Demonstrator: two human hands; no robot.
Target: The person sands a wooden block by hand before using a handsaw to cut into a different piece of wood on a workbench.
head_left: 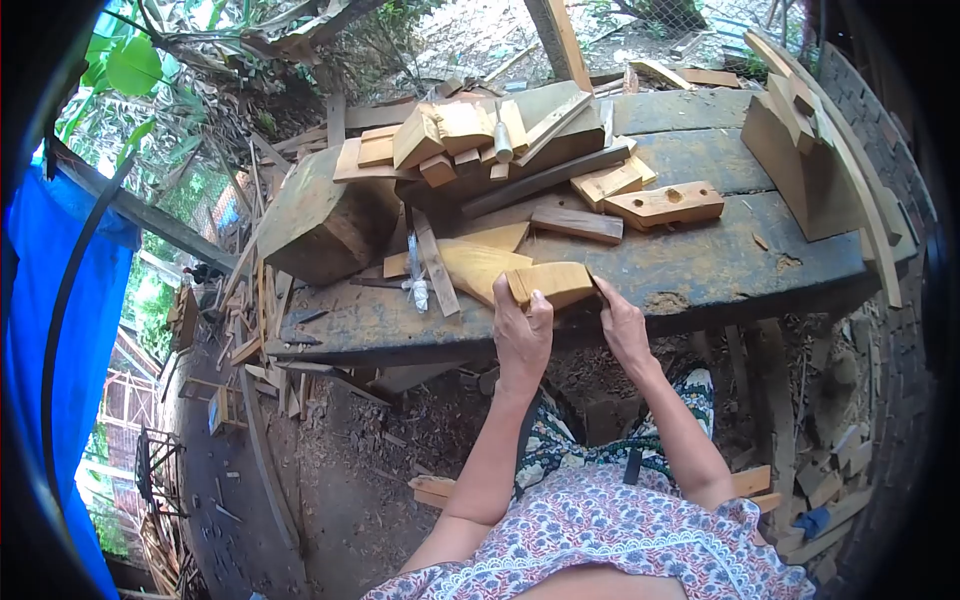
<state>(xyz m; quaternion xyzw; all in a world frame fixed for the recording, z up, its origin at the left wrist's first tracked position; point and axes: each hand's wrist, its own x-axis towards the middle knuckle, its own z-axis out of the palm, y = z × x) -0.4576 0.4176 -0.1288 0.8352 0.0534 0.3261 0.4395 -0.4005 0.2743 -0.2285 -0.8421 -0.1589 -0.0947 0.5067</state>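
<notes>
A curved yellowish wooden block [552, 284] is held over the front edge of the workbench. My left hand [523, 335] is closed on its left end, with the thumb up against its near face. At the block's right end is my right hand [625, 325], its fingers closed together. Something thin and dark [598, 289] shows between that hand and the wood; I cannot make out what it is. Just behind the block lies a broad, curved yellow wooden piece [470, 265]. To its left are a narrow wood strip [436, 265] and a whitish wrapped object [416, 290].
The worn workbench [700, 265] carries a pile of wood offcuts [440, 135] at the back. A block with holes [665, 205] lies right of centre. Large timber blocks stand at left [320, 215] and right [800, 160]. A blue tarp [70, 300] hangs at far left.
</notes>
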